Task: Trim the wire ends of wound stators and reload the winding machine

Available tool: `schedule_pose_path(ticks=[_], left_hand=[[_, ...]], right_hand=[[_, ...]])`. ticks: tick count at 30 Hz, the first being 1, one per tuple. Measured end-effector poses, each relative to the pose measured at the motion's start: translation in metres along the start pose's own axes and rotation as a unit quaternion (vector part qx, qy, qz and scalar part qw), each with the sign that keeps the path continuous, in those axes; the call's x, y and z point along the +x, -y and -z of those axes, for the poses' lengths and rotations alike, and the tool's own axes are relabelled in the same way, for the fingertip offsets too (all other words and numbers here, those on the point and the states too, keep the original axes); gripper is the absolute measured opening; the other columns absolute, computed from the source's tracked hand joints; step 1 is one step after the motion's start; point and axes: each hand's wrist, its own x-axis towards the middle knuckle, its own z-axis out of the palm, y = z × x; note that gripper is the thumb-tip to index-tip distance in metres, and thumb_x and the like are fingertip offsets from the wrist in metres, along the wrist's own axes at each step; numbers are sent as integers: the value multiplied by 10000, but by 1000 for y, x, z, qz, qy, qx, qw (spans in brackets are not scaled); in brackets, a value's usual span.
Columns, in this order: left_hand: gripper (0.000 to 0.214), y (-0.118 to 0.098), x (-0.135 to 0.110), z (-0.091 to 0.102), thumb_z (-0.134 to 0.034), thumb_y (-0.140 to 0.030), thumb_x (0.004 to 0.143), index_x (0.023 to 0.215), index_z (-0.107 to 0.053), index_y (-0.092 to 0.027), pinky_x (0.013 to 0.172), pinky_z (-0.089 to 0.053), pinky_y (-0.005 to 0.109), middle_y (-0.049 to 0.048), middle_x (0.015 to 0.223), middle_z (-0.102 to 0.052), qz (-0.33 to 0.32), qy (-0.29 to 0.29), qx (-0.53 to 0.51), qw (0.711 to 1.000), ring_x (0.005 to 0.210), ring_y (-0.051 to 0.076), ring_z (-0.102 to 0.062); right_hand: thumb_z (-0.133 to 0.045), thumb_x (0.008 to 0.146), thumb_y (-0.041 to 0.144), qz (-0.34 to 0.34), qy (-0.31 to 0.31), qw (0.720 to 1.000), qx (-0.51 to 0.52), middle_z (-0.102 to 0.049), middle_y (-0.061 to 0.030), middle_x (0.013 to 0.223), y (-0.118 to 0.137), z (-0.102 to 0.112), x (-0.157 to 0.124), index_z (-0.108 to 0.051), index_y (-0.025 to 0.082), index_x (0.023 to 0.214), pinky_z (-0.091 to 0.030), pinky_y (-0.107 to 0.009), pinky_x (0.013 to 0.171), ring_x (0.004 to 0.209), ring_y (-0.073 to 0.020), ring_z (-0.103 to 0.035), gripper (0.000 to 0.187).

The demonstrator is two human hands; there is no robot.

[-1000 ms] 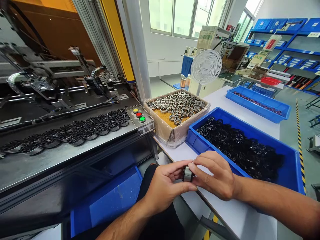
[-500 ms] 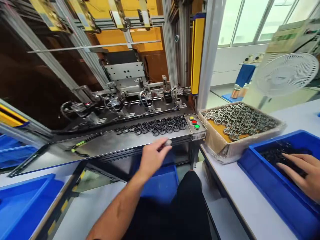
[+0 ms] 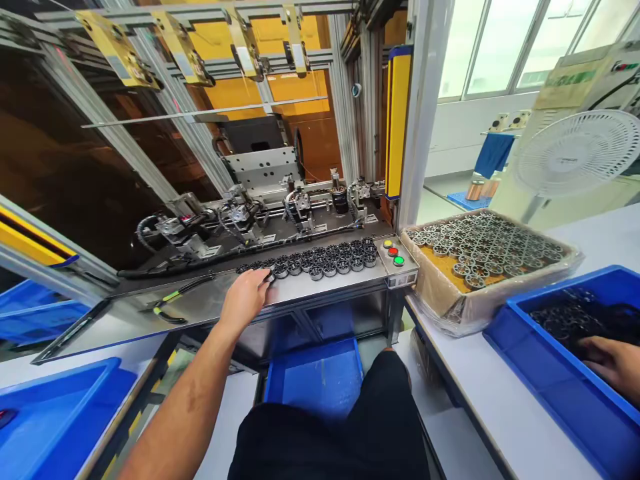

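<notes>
My left hand (image 3: 244,295) is at the left part of the rows of ring parts, thumb and fingers closed on a small metal ring (image 3: 271,275). Its grip hides part of that ring. Beside it, several round parts with black spoked inserts (image 3: 330,259) stand packed in rows on the steel ledge (image 3: 300,287). Far to the right, my right hand (image 3: 614,365) reaches into a blue bin (image 3: 530,340) among loose black plastic parts (image 3: 570,317). Its fingers are curled, and whatever they pinch is hidden.
A plastic-lined box (image 3: 450,303) of metal rings stands beside the bin. Yellow, red and green buttons sit on a panel (image 3: 407,270) at the ledge's right end. Green-handled pliers (image 3: 167,300) lie to the left. Behind the ledge is a row of machine fixtures (image 3: 300,203).
My left hand has moved left with the ring, from in front of the ledge to the rows of parts. My right hand has sunk deeper among the black parts, its fingers curling. The view has shifted slightly.
</notes>
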Motion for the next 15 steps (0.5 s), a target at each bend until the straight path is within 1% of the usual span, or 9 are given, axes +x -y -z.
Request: schedule_pose_path(ticks=[2, 3, 6, 8, 9, 10, 12, 13, 15], left_hand=[[384, 4, -1, -1, -456, -233, 842, 1092, -735, -148, 1063, -483, 466, 142, 1186, -741, -10, -1, 6, 1000, 1185, 318, -645], [385, 6, -2, -2, -447, -238, 845, 1087, -733, -152, 1056, -488, 475, 140, 1181, -745, -14, -2, 8, 1000, 1178, 324, -650], [366, 7, -1, 0, -448, -258, 836, 1060, -724, -168, 1021, -509, 522, 124, 1136, -763, -24, -14, 5, 1000, 1161, 354, -655], [369, -4, 5, 3, -453, -273, 838, 1098, -693, -169, 1030, -490, 568, 105, 1160, -754, -33, -31, -2, 999, 1213, 380, -617], [376, -16, 10, 4, -456, -288, 849, 1133, -672, -169, 1061, -463, 579, 91, 1205, -737, -43, -47, -11, 998, 1260, 386, -582], [387, -34, 16, 4, -461, -303, 865, 1172, -650, -163, 1103, -422, 583, 85, 1260, -710, -64, -62, -26, 996, 1308, 388, -540], [399, -85, 29, 3, -500, -340, 887, 1210, -634, -148, 1173, -353, 542, 96, 1331, -665, -136, -96, -76, 983, 1352, 368, -499], [412, -117, 33, 1, -524, -345, 893, 1219, -635, -119, 1182, -333, 548, 144, 1336, -653, -197, -80, -107, 971, 1345, 367, -504], [371, -189, 40, -7, -587, -349, 880, 1195, -665, -168, 1193, -341, 476, 109, 1321, -667, -278, -41, -137, 950, 1334, 301, -520]], right_hand=[[-729, 709, 467, -29, 98, 994, 24, -736, -188, 653, -4, 10, 8, -763, 229, 736, -430, -336, 426, 443, -235, -676, 242], [-743, 683, 397, -44, 118, 992, 25, -746, -191, 680, 0, 17, 11, -764, 223, 752, -451, -338, 439, 469, -247, -690, 189], [-668, 698, 231, -51, 72, 996, -13, -767, -194, 780, 31, 40, 19, -755, 177, 794, -519, -357, 526, 596, -264, -732, 141], [-599, 734, 164, -34, 49, 998, -28, -757, -167, 741, 53, 54, 23, -753, 137, 843, -537, -364, 581, 642, -264, -728, 190], [-577, 756, 155, -35, 44, 998, -32, -748, -146, 726, 62, 59, 25, -751, 128, 876, -539, -360, 600, 658, -257, -722, 212], [-564, 771, 148, -39, 40, 998, -36, -744, -133, 731, 69, 63, 26, -748, 124, 903, -539, -352, 610, 668, -249, -718, 228], [-558, 785, 139, -48, 40, 997, -40, -738, -108, 756, 76, 66, 26, -743, 132, 935, -537, -326, 615, 672, -225, -711, 238], [-566, 777, 128, -50, 42, 997, -42, -732, -96, 758, 78, 67, 25, -741, 139, 931, -537, -314, 611, 663, -215, -705, 234], [-596, 744, 111, -46, 48, 997, -43, -716, -75, 769, 81, 67, 22, -743, 151, 905, -544, -302, 608, 638, -197, -691, 222]])
